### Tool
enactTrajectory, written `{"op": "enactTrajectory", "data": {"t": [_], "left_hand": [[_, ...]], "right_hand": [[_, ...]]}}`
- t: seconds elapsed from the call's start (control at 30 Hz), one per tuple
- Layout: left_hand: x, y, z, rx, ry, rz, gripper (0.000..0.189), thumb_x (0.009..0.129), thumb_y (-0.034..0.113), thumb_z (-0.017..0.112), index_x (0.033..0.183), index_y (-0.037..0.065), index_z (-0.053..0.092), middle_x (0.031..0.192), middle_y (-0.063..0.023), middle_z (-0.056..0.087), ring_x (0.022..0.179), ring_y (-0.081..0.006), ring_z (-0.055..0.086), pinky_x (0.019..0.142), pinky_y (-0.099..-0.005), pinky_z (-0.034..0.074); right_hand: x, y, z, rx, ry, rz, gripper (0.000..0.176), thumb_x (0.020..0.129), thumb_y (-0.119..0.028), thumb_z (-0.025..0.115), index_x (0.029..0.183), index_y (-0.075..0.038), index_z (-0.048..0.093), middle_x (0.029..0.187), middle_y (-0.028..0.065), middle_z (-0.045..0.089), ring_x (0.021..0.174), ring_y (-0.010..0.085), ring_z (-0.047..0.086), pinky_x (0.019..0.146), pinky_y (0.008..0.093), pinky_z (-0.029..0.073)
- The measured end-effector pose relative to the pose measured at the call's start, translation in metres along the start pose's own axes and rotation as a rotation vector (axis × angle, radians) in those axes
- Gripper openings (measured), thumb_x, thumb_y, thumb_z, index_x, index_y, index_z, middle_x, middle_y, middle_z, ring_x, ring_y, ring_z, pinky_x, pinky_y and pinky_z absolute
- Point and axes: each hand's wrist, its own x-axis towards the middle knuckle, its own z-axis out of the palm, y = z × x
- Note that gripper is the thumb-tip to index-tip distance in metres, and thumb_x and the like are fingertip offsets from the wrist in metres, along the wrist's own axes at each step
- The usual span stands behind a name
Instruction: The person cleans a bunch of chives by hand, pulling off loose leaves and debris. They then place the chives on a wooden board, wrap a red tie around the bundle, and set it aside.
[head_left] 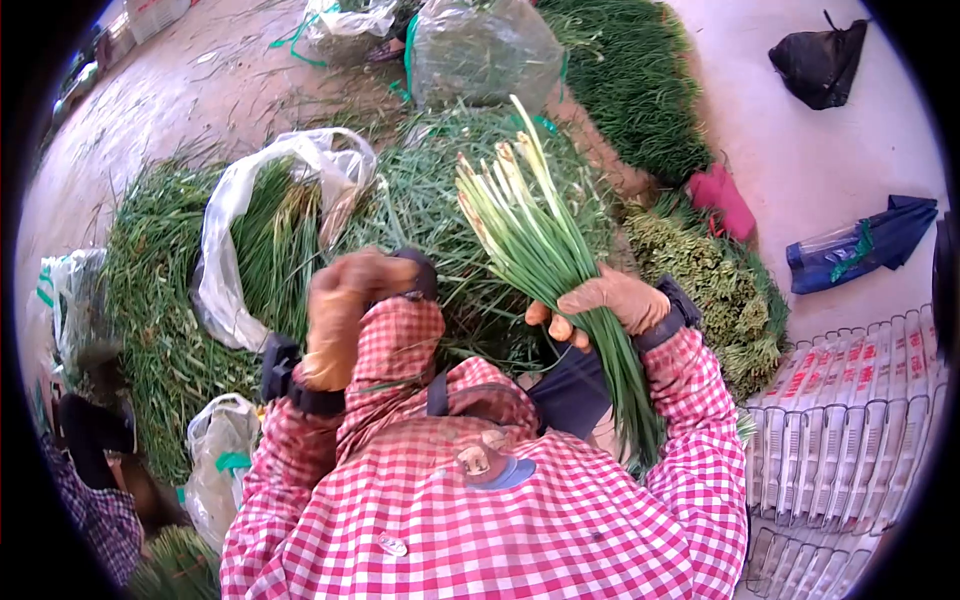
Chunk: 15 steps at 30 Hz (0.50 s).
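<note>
Right hand (622,298) closed round green stalks (548,235), long axis slanting, pale ends (512,172) forward-left; left hand (338,318) apart, left of stalks, can't tell its grip.

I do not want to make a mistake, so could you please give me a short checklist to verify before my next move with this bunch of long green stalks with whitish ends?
1. Right hand closed around the bunch of long green stalks: ok.
2. Whitish ends clear of the fingers: ok.
3. Ends free of brown: not ok, brownish bits show.
4. Left hand holding nothing: cannot tell, it is blurred.
5. Space ahead free of litter: not ok, a heap of loose green leaves lies there.
</note>
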Motion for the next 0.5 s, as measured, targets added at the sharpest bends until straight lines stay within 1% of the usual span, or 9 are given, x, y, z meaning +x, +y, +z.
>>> {"op": "enactTrajectory", "data": {"t": [0.07,0.13,0.2,0.23,0.27,0.33,0.4,0.47,0.5], "left_hand": [[-0.004,-0.002,0.032,0.344,-0.224,-0.097,0.043,0.088,0.028,0.063,0.113,-0.007,0.058,0.104,-0.0155,0.066,0.096,-0.0207,0.063,0.091,-0.0328,0.046],[-0.006,-0.024,0.050,0.275,-0.410,-0.150,0.052,0.087,0.034,0.065,0.118,-0.005,0.056,0.111,-0.0100,0.062,0.101,-0.0164,0.057,0.092,-0.0290,0.042],[-0.013,-0.033,0.063,0.070,-0.329,-0.278,0.053,0.086,0.039,0.065,0.116,-0.004,0.057,0.107,-0.0084,0.063,0.094,-0.0156,0.058,0.086,-0.0289,0.044],[-0.011,-0.043,0.063,0.037,-0.256,-0.217,0.049,0.088,0.040,0.063,0.110,-0.003,0.060,0.102,-0.0062,0.063,0.089,-0.0144,0.057,0.082,-0.0287,0.044],[-0.005,-0.054,0.056,0.072,-0.223,-0.264,0.040,0.091,0.035,0.059,0.106,-0.002,0.060,0.099,-0.0059,0.063,0.089,-0.0136,0.056,0.080,-0.0273,0.044],[0.031,-0.071,0.043,0.216,-0.130,0.155,0.035,0.091,0.032,0.058,0.100,-0.002,0.061,0.098,-0.0083,0.065,0.086,-0.0155,0.059,0.078,-0.0283,0.046],[0.084,-0.077,0.016,-0.252,-0.314,0.235,0.029,0.092,0.027,0.055,0.096,-0.001,0.062,0.096,-0.0126,0.067,0.081,-0.0198,0.062,0.077,-0.0315,0.048],[0.112,-0.028,0.012,-0.139,-0.055,0.282,0.032,0.094,0.029,0.052,0.087,0.000,0.063,0.086,-0.0160,0.069,0.067,-0.0209,0.064,0.067,-0.0305,0.051],[0.122,-0.010,0.005,-0.055,-0.033,0.214,0.036,0.094,0.031,0.051,0.081,0.001,0.064,0.080,-0.0166,0.068,0.061,-0.0203,0.063,0.062,-0.0294,0.050]], "right_hand": [[0.003,0.020,0.007,0.032,-0.010,0.034,0.043,0.079,-0.018,0.067,0.117,-0.001,0.056,0.095,0.0109,0.065,0.067,0.0129,0.062,0.054,0.0253,0.052],[0.004,0.031,0.030,0.082,0.000,0.002,0.039,0.080,-0.019,0.067,0.112,0.001,0.058,0.087,0.0091,0.065,0.061,0.0131,0.061,0.054,0.0251,0.051],[0.013,0.053,0.030,0.092,-0.064,0.060,0.037,0.080,-0.020,0.067,0.107,0.003,0.060,0.080,0.0074,0.065,0.058,0.0130,0.060,0.053,0.0243,0.050],[0.014,0.062,0.034,0.152,-0.035,-0.001,0.036,0.080,-0.022,0.068,0.105,0.004,0.061,0.077,0.0072,0.065,0.057,0.0128,0.059,0.052,0.0238,0.049],[0.013,0.070,0.037,0.166,-0.032,-0.015,0.037,0.080,-0.022,0.068,0.105,0.004,0.061,0.076,0.0075,0.064,0.056,0.0126,0.059,0.051,0.0238,0.049],[0.011,0.084,0.039,0.192,-0.026,-0.043,0.037,0.081,-0.023,0.067,0.104,0.005,0.061,0.076,0.0079,0.064,0.055,0.0124,0.058,0.049,0.0236,0.048],[0.003,0.097,0.035,0.275,-0.134,-0.064,0.040,0.080,-0.024,0.068,0.104,0.007,0.061,0.072,0.0089,0.064,0.053,0.0125,0.057,0.047,0.0237,0.047],[-0.008,0.101,0.034,0.288,-0.138,-0.080,0.043,0.079,-0.025,0.069,0.105,0.008,0.061,0.072,0.0091,0.065,0.053,0.0130,0.058,0.047,0.0241,0.047],[-0.010,0.104,0.031,0.291,-0.106,-0.111,0.044,0.079,-0.026,0.068,0.104,0.009,0.061,0.072,0.0094,0.064,0.051,0.0131,0.057,0.046,0.0238,0.046]]}}
